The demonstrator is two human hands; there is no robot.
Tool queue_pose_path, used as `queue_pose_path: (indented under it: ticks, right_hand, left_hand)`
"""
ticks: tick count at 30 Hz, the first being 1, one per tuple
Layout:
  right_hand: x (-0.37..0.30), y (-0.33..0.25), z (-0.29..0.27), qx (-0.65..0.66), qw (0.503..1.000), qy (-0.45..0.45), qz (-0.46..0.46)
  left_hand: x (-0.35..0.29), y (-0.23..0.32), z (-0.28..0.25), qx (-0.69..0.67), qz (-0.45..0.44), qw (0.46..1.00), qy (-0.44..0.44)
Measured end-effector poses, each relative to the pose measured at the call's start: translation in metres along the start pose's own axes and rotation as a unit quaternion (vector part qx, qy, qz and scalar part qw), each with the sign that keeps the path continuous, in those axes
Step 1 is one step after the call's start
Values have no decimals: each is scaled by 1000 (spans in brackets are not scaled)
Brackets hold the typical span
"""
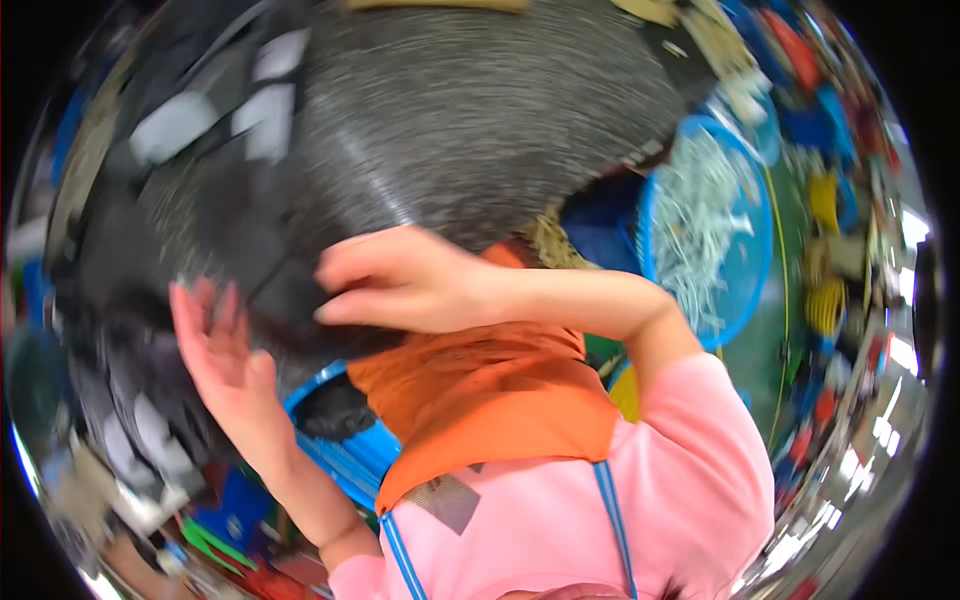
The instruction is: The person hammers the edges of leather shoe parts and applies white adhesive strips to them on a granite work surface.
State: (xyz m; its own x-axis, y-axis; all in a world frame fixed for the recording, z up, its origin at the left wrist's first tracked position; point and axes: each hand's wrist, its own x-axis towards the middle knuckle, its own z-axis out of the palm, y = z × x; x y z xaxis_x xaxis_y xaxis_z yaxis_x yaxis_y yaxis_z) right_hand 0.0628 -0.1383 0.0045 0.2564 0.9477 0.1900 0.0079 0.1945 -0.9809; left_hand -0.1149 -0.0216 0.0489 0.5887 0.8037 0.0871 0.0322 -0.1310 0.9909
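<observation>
My left hand [225, 355] is open, its fingers spread and slightly blurred, beside a heap of black sheet-like pieces [110, 240]. To its right, my right hand [400, 280] reaches across in front of my body with the fingers bent. A gap shows between its thumb and forefinger, with dark material in and behind it. Motion blur hides whether that hand grips anything. Pale grey patches [175, 125] lie among the black pieces.
A dark worktop [480, 110] stretches ahead, blurred. At the right stands a blue basket [768, 230] with pale stringy strips [690, 225]. Another blue container [350, 465] with black stuff in it sits by my orange apron [500, 400]. Coloured clutter lines both sides.
</observation>
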Motion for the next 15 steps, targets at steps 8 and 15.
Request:
queue_pose_path:
  ticks: [8, 15]
  right_hand:
    - [-93, 19, -103, -498, 770, 377, -134]
    - [-395, 107, -265, -508, 317, 560, 572]
  left_hand:
    - [19, 4, -66, 337, 22, 930, 145]
    - [36, -34, -101, 740, 188, 636, 108]
